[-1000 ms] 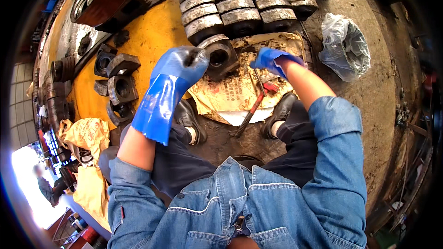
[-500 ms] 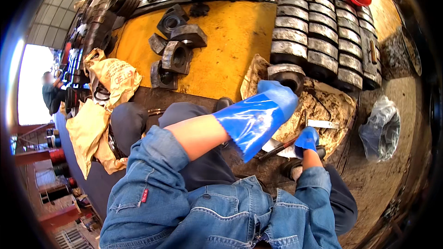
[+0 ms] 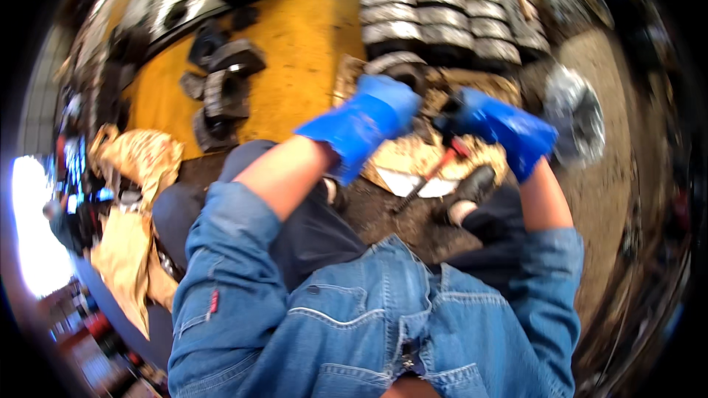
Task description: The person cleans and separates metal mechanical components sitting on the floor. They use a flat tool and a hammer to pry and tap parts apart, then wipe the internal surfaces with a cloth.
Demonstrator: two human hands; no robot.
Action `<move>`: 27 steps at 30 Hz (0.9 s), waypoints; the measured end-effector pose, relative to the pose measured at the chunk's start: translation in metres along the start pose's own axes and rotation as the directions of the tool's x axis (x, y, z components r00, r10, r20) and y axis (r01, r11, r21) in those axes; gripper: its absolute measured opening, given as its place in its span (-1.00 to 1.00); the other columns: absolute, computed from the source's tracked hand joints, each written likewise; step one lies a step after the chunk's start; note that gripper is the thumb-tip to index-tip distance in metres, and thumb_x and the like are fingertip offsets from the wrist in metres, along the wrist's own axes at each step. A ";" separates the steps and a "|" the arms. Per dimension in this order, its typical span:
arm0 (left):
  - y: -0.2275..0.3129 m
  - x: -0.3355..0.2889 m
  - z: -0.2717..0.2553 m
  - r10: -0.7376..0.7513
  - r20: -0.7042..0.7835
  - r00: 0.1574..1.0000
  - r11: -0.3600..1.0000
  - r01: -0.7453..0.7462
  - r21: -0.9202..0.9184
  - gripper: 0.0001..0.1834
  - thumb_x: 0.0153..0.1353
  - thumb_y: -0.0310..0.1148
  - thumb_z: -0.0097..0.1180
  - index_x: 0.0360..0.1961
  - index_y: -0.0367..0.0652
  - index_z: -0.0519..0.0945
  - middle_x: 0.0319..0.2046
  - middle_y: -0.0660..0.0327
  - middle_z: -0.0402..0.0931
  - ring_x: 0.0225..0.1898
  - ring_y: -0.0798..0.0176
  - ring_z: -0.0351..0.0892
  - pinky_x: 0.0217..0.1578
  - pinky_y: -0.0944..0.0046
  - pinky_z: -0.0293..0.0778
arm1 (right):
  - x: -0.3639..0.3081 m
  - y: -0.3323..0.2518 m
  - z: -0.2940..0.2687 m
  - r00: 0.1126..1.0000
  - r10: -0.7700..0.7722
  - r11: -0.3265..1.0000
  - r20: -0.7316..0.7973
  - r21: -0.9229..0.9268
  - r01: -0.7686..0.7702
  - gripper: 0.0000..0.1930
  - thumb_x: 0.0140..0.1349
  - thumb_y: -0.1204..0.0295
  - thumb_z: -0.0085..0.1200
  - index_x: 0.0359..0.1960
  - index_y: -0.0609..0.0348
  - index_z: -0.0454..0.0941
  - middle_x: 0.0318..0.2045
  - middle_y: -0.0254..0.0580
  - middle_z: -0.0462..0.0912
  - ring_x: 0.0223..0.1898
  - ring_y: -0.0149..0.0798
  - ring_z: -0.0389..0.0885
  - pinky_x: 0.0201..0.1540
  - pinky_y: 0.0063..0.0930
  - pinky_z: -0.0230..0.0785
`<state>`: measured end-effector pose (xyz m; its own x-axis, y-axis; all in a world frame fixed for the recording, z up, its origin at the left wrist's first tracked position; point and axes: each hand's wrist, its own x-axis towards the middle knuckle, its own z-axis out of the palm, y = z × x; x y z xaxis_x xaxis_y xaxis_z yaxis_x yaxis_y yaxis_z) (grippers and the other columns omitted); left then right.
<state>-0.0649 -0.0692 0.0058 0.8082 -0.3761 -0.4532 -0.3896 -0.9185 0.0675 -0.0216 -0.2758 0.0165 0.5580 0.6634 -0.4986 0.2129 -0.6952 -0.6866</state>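
Head view: see left hand (image 3: 391,99) at dark metal block (image 3: 403,65), upper centre of the frame, right hand (image 3: 470,110) over stained sheet (image 3: 400,155) just rightward, but cannot tell, through blur, whether clamped or apart.

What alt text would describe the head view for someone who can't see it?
From above, a person's blue-gloved left hand and right hand are over stained paper, near a dark metal block. A red tool lies nearer the feet; rows of round metal parts sit beyond.
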 end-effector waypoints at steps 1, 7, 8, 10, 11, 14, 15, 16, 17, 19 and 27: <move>-0.001 0.003 -0.002 -0.039 0.054 0.998 0.999 0.038 0.007 -0.65 0.05 -0.07 0.29 -0.10 0.21 0.72 -0.26 0.13 0.72 -0.15 -0.01 0.72 -0.18 0.00 0.61 | 0.003 -0.009 0.000 0.993 0.120 0.993 0.018 -0.014 -0.120 -0.67 0.17 0.17 0.31 -0.18 0.13 0.69 -0.41 -0.18 0.71 -0.47 -0.29 0.55 -0.37 -0.32 0.40; -0.005 0.011 -0.011 -0.052 0.258 0.965 0.996 0.033 0.078 -0.66 0.13 -0.21 0.25 -0.03 0.12 0.68 -0.12 0.14 0.69 -0.07 -0.04 0.68 -0.12 0.01 0.62 | 0.012 0.044 0.026 0.995 0.102 0.509 -0.021 0.860 -0.034 -0.42 0.28 0.32 0.17 0.30 0.17 0.31 -0.03 0.04 0.64 -0.18 -0.19 0.70 -0.18 -0.40 0.60; -0.003 0.015 -0.012 -0.052 0.270 0.961 0.996 0.031 0.082 -0.65 0.13 -0.22 0.24 -0.02 0.09 0.67 -0.11 0.14 0.69 -0.06 -0.05 0.68 -0.11 0.00 0.62 | 0.009 0.057 0.036 0.997 0.070 0.143 -0.041 0.989 0.030 -0.29 0.29 0.36 0.13 0.46 0.18 0.14 0.06 0.11 0.61 -0.13 -0.09 0.72 -0.14 -0.35 0.65; -0.012 0.022 -0.011 -0.085 0.247 0.965 0.996 0.075 0.051 -0.64 0.14 -0.25 0.23 0.00 0.02 0.66 -0.09 0.12 0.68 -0.05 -0.07 0.67 -0.08 0.00 0.61 | 0.027 0.097 0.076 0.964 0.264 -0.220 -0.036 0.971 0.096 -0.45 0.32 0.37 0.11 0.32 0.23 0.35 0.00 0.12 0.64 -0.17 -0.04 0.73 -0.20 -0.35 0.66; -0.017 0.023 -0.008 -0.095 0.211 0.973 0.995 0.094 0.014 -0.63 0.14 -0.27 0.23 0.01 -0.01 0.65 -0.07 0.11 0.67 -0.04 -0.09 0.66 -0.07 0.00 0.60 | 0.050 0.145 0.124 0.891 0.451 -0.214 0.052 0.975 0.052 -0.51 0.32 0.35 0.14 0.24 0.26 0.41 -0.05 0.11 0.65 -0.21 -0.05 0.73 -0.23 -0.34 0.66; -0.021 0.011 -0.026 -0.178 0.135 0.975 0.981 0.187 -0.053 -0.60 0.17 -0.28 0.26 0.06 -0.04 0.62 -0.06 0.02 0.65 -0.01 -0.11 0.63 -0.01 0.03 0.58 | 0.051 0.205 0.224 0.762 0.648 0.234 0.010 0.949 -0.211 -0.61 0.27 0.28 0.22 -0.08 0.41 0.54 -0.28 0.04 0.68 -0.30 -0.11 0.69 -0.30 -0.35 0.58; -0.013 0.012 -0.041 -0.192 0.114 0.975 0.974 0.204 -0.097 -0.60 0.18 -0.27 0.26 0.07 -0.03 0.62 -0.06 0.02 0.65 -0.01 -0.11 0.63 -0.01 0.03 0.57 | 0.041 0.250 0.270 0.761 0.643 0.452 -0.093 0.847 -0.278 -0.63 0.23 0.26 0.24 -0.20 0.44 0.61 -0.35 0.03 0.69 -0.31 -0.12 0.69 -0.28 -0.32 0.52; -0.015 0.009 -0.046 -0.253 0.100 0.962 0.956 0.265 -0.127 -0.59 0.19 -0.26 0.27 0.08 -0.02 0.61 -0.06 0.01 0.65 0.00 -0.10 0.63 0.00 0.03 0.57 | 0.044 0.246 0.291 0.709 0.704 0.416 -0.045 0.835 -0.360 -0.61 0.20 0.21 0.25 -0.26 0.42 0.65 -0.36 0.09 0.70 -0.28 -0.09 0.70 -0.24 -0.28 0.50; -0.024 0.005 -0.039 -0.301 0.040 0.953 0.934 0.303 -0.190 -0.57 0.21 -0.22 0.29 0.11 0.00 0.61 -0.07 0.00 0.65 0.00 -0.09 0.62 0.01 0.03 0.56 | 0.046 0.224 0.288 0.683 0.727 0.530 -0.074 0.693 -0.489 -0.57 0.16 0.15 0.24 -0.26 0.41 0.67 -0.33 0.13 0.71 -0.23 -0.05 0.71 -0.18 -0.24 0.49; -0.032 0.010 -0.025 -0.301 -0.126 0.945 0.933 0.264 -0.246 -0.64 0.19 -0.19 0.29 0.01 0.00 0.63 -0.12 0.01 0.65 -0.07 -0.11 0.65 -0.05 0.01 0.58 | 0.049 0.223 0.288 0.624 0.779 0.576 -0.056 0.455 -0.679 -0.43 0.09 0.00 0.21 -0.12 0.33 0.67 -0.22 0.19 0.72 -0.12 0.05 0.71 -0.06 -0.19 0.48; -0.023 0.035 -0.012 -0.218 -0.235 0.947 0.976 0.206 -0.073 -0.70 0.24 -0.18 0.22 -0.01 0.05 0.61 -0.21 0.05 0.65 -0.16 -0.12 0.63 -0.14 -0.01 0.55 | 0.056 0.226 0.297 0.575 0.817 0.516 -0.042 0.500 -0.696 -0.55 0.10 0.17 0.09 -0.11 0.25 0.68 -0.12 0.20 0.70 -0.01 0.13 0.68 0.03 -0.17 0.49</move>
<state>-0.0229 -0.0629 -0.0010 0.9542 -0.1851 -0.2351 -0.1814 -0.9827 0.0377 -0.1803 -0.3136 -0.3236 0.5288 -0.1984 -0.8252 -0.6796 -0.6815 -0.2716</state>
